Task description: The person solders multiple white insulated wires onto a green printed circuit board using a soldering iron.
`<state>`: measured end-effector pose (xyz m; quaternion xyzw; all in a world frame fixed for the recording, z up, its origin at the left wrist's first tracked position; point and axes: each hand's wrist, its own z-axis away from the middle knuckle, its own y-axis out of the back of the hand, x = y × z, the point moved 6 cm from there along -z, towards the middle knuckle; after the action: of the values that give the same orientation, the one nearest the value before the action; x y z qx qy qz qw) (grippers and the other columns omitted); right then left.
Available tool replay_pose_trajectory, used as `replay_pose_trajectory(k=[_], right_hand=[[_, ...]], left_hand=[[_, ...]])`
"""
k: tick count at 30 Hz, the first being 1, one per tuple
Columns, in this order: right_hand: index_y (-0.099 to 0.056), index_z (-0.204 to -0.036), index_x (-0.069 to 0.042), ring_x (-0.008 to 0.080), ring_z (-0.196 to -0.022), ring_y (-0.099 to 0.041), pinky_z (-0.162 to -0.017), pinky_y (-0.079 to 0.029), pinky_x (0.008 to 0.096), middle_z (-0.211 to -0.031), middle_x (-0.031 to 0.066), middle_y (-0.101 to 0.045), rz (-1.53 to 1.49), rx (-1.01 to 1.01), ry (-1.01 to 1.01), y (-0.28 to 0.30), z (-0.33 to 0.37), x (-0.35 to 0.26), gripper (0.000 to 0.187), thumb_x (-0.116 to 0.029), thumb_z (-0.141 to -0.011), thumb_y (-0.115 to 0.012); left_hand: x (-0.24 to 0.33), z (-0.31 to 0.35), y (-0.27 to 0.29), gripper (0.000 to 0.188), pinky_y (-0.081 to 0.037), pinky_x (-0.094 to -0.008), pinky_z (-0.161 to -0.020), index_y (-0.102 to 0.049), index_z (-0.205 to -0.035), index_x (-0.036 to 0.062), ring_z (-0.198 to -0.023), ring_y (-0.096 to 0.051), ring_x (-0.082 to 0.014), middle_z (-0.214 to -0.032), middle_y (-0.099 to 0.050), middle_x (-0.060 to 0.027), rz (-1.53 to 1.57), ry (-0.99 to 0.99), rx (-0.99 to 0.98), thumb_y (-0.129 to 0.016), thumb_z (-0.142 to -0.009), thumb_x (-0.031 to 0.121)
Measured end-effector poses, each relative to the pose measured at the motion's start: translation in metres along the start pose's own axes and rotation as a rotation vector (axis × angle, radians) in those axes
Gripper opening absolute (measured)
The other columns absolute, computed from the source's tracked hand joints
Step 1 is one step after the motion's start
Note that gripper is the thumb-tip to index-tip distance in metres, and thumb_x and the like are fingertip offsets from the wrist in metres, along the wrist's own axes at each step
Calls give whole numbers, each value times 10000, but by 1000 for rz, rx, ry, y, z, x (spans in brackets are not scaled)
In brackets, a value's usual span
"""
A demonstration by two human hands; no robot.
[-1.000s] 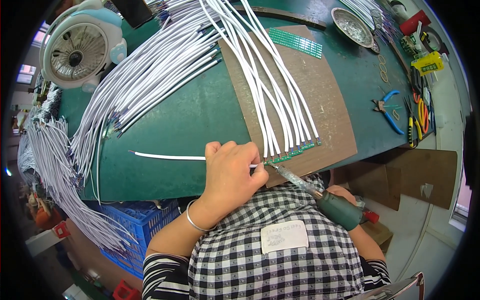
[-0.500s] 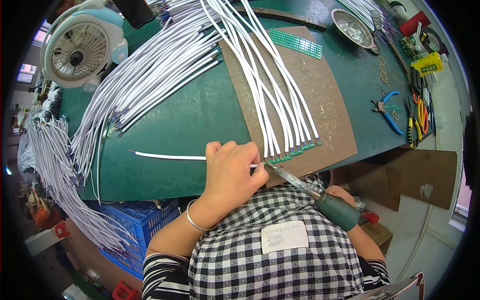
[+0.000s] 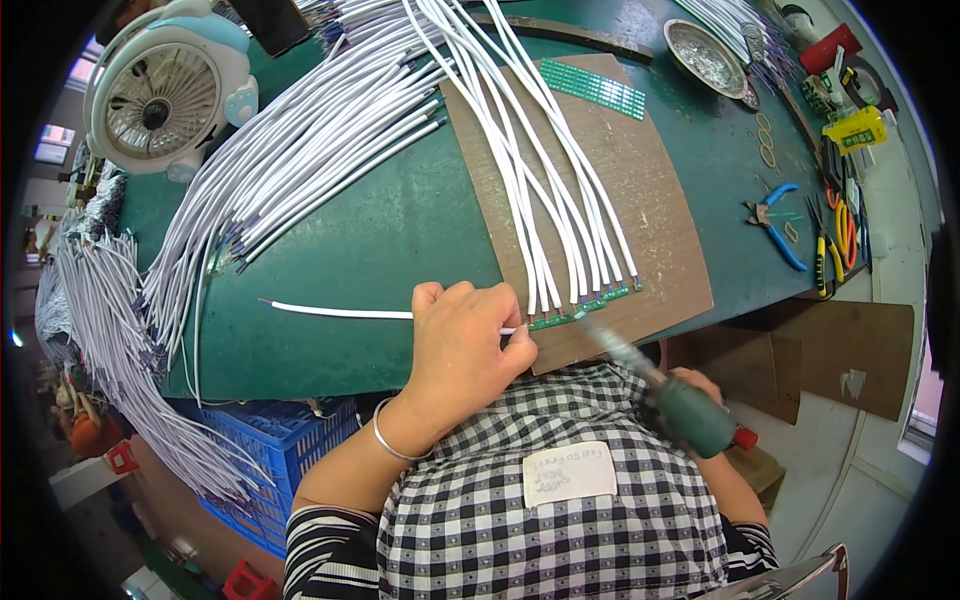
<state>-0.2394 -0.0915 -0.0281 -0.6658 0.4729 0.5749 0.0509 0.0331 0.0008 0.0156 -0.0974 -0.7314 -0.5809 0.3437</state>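
My left hand (image 3: 465, 340) is closed in a pinch on a single white cable (image 3: 340, 314), whose far end stretches left over the green tabletop. Its near end, between thumb and fingers, meets the left end of a narrow green circuit board strip (image 3: 548, 323). Several white cables (image 3: 519, 215) run from that strip up toward the far side. A soldering iron (image 3: 697, 418) with a dark green handle is gripped by my right hand (image 3: 698, 381), mostly hidden behind the handle. Blurred by motion, its metal tip lies close to the strip's middle; contact cannot be made out.
Under the strip lies a brown board (image 3: 655, 230), with a green circuit panel (image 3: 592, 88) at its far edge. Bundled white cables (image 3: 290, 150) and a fan (image 3: 155, 100) occupy the left. Rightward are a metal bowl (image 3: 705, 55), blue-handled cutters (image 3: 785, 245) and yellow-handled pliers (image 3: 828, 262).
The soldering iron has shifted right, its tip leaving the strip's left end beside my left fingers. My left hand and the pinched cable stay in place.
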Motion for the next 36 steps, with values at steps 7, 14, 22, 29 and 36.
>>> replay_pose_trajectory(k=[7,14,22,29,36], right_hand=[[-411,-1367,-2,178,-1005,-607,-839,-497,304,-1084,100,-616,-520,-80,-375,-11,-25,-1,661,-396,-878,-615],[-145,-1481,-29,268,-1350,-356,-1120,-308,477,-1407,139,-349,-793,-112,-395,-62,-97,-36,975,-482,-798,-674],[-51,-1495,-7,259,-1403,-260,-1124,-315,462,-1533,145,-89,-702,-162,-346,-64,-100,-39,1121,-546,-766,-710],[-109,-1491,-35,275,-1396,-271,-1125,-301,508,-1529,132,-136,-742,-95,-346,-65,-95,-28,1037,-495,-772,-696],[-184,-1478,-97,298,-1372,-320,-1091,-329,582,-1524,126,-211,-1014,67,-320,-63,-93,-26,797,-332,-844,-605]], left_hand=[[1,1,0,142,-300,-377,-743,-526,-657,97,-653,-509,-215,-626,-550,-20,-24,6,-18,-659,-677,144],[2,0,1,142,-307,-375,-740,-532,-678,98,-666,-517,-214,-647,-559,-18,-39,16,-58,-665,-689,148],[4,1,10,109,-365,-357,-724,-612,-808,101,-696,-532,-225,-731,-570,-24,66,-118,-129,-680,-724,95],[-3,-1,17,195,-410,-361,-748,-659,-914,103,-797,-543,-240,-861,-588,-25,-15,-495,-194,-668,-726,54],[-3,-22,40,110,-434,-356,-810,-681,-871,78,-925,-554,-244,-931,-613,-32,146,-538,-214,-676,-762,86]])
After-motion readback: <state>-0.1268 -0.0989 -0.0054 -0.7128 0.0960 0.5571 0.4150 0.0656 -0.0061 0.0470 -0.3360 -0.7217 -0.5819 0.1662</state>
